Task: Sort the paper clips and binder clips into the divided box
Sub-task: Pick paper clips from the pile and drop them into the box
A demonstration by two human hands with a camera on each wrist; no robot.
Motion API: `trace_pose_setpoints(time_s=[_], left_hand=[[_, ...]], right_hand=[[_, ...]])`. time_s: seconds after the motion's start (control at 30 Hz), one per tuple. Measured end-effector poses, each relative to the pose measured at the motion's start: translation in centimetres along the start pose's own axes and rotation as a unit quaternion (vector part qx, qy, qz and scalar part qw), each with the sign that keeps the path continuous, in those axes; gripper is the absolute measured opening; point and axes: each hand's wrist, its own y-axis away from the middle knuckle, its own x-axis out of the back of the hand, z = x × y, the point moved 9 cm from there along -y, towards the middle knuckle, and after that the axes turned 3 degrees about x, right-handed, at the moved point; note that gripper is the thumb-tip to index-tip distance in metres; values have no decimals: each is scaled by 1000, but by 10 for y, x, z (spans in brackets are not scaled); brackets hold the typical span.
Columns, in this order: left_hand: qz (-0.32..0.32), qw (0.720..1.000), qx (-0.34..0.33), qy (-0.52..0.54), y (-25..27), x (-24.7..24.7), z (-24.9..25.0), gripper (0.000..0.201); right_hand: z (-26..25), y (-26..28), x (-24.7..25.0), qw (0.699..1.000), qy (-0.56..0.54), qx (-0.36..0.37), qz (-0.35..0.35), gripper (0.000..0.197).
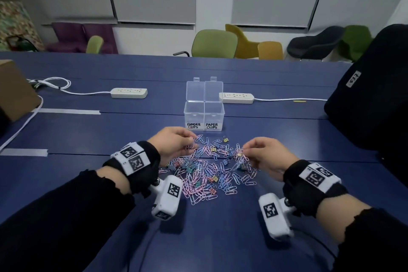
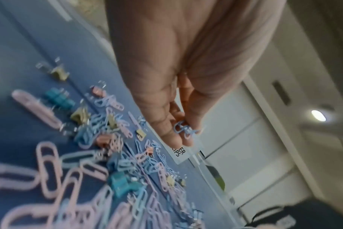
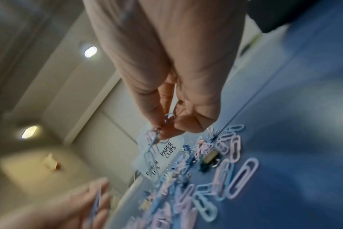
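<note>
A heap of paper clips [image 1: 209, 174] and binder clips [image 1: 191, 169] lies on the blue table [image 1: 220, 238]. Above it, the left hand [image 1: 174, 144] pinches a few paper clips, and the right hand [image 1: 268, 154] pinches what looks like several linked ones. Just beyond stands the divided box [image 1: 204, 115], lid open.

Blue table [image 1: 265, 238]. Two white power strips [image 1: 129, 93] [image 1: 238, 98] at far centre, cords trailing outward. Grey tape strips [image 1: 68, 111] at left. Cardboard box [image 1: 13, 88] at far left. Green chair [image 1: 213, 44] beyond far edge. Black bag [image 1: 375, 95] at right.
</note>
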Motion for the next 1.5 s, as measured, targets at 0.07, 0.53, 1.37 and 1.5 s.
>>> trace_pose_setpoints(time_s=[0.07, 0.53, 1.37, 1.5], left_hand=[[3, 990, 35, 135, 4, 2, -9, 13], [-34, 982, 136, 125, 19, -20, -41, 31], [-78, 776, -91, -619, 5, -76, -2, 35], [-82, 775, -94, -620, 1, -79, -2, 37]], right_hand=[[6, 9, -3, 987, -153, -46, 5, 19], [19, 6, -26, 900, -414, -135, 29, 14], [-11, -11, -15, 949, 314, 27, -9, 31], [-5, -8, -18, 952, 302, 13, -58, 36]])
